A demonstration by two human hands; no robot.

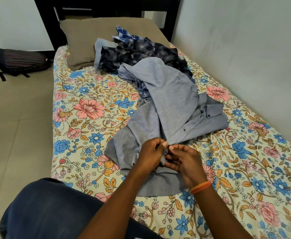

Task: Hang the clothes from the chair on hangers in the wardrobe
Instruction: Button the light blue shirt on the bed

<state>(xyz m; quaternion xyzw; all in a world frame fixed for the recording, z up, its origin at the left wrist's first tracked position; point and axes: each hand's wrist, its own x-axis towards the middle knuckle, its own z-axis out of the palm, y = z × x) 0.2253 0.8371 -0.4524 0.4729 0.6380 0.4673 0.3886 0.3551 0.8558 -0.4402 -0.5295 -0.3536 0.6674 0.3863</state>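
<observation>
Grey-blue button shirt point(169, 107) spread crumpled on bed, placket edge lifted. Dark patterned shirt point(141, 52) + blue checked shirt point(124, 34) heaped behind it, near pillow.

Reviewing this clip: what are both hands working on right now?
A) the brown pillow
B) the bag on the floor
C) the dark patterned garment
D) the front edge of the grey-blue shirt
D: the left hand and right hand both pinch the front edge of the grey-blue shirt lying on the bed.

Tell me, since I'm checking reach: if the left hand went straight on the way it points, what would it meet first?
The left hand points at the right hand, so likely those fingers and the grey shirt pinched between them.
</observation>
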